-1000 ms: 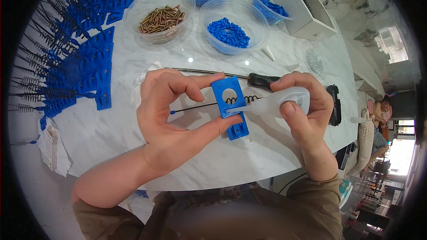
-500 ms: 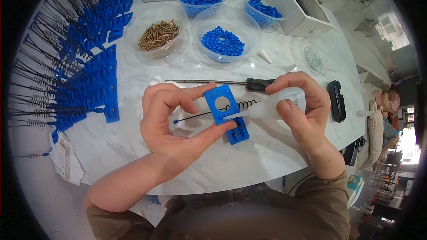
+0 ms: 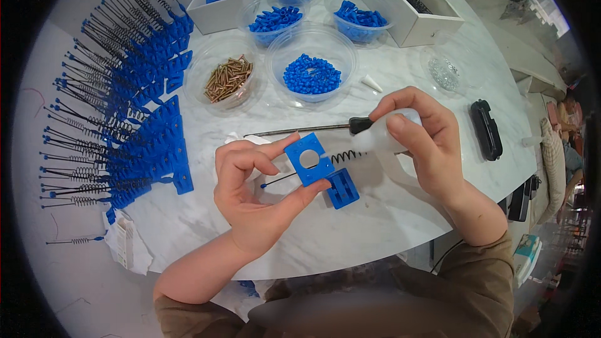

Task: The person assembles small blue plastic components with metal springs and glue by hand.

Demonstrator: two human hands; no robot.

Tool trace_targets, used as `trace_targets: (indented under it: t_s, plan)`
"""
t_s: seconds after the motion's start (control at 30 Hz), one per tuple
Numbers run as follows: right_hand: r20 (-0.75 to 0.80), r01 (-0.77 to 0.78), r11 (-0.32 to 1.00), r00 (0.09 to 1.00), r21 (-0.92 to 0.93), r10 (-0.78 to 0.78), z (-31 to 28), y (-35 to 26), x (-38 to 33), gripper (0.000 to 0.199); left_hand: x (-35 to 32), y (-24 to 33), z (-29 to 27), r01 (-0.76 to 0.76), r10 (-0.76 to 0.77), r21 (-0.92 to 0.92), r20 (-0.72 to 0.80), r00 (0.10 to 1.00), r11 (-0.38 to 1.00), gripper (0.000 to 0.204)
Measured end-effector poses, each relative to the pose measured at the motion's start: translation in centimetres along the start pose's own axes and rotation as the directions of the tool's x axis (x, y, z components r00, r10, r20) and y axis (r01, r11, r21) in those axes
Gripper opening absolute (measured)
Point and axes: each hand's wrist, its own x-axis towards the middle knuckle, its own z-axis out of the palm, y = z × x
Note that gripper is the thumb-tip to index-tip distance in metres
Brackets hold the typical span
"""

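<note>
Over a white marbled table [image 3: 400,219], a person's left hand [image 3: 260,194] pinches a blue plate [image 3: 320,169] with a round hole, thumb at its lower edge and index finger at its upper one. Opposite, the right hand's fingers close around a white bottle [image 3: 379,138], apart from the plate's right side; its nozzle is hard to make out.

A black spring [image 3: 341,157] shows across the gap between plate and bottle, its right end covered by the bottle. Just below the plate sits a second blue piece [image 3: 342,189], and from there marbled surface runs to the curved front edge, giving both forearms room.

Beyond the fingers, a screwdriver [image 3: 360,126] spans the middle, its black handle close beside the right hand, leaving little space on that side. Behind it stand tubs of brass-coloured screws [image 3: 230,79] and blue beads [image 3: 313,74], with a white cone [image 3: 371,83] lying beside the beads' tub.

To the right, a black case [image 3: 486,130] rests near the table's edge, well apart from the right hand. Ranks of blue spring assemblies [image 3: 156,144] hem in the left side, with a stretch of surface between them and the left hand.
</note>
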Motion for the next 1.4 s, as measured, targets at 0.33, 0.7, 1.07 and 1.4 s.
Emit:
trace_targets:
  t_s: [0.33,0.7,1.07,1.4]
  plan:
    - [-0.05,0.068,0.996,0.996,-0.062,-0.071,0.24,0.58,0.1,0.016,-0.05,0.29,-0.82,-0.082,0.068,0.093,0.143,0.987,0.992,0.055]
    - [-0.056,-0.007,1.0,0.998,0.0,0.007,0.15,0.46,0.14,0.016,0.01,-0.09,-0.63,-0.122,0.113,0.075,0.121,0.986,0.99,0.057]
    - [-0.041,0.001,0.999,0.999,-0.052,-0.003,0.06,0.39,0.29,0.016,-0.03,0.06,-0.24,-0.105,0.106,-0.019,0.043,0.993,0.994,0.055]
    - [-0.025,-0.076,0.971,0.996,0.225,0.084,-0.29,0.41,0.86,0.035,0.02,0.11,-0.14,-0.114,0.114,-0.003,0.026,0.993,0.993,0.055]
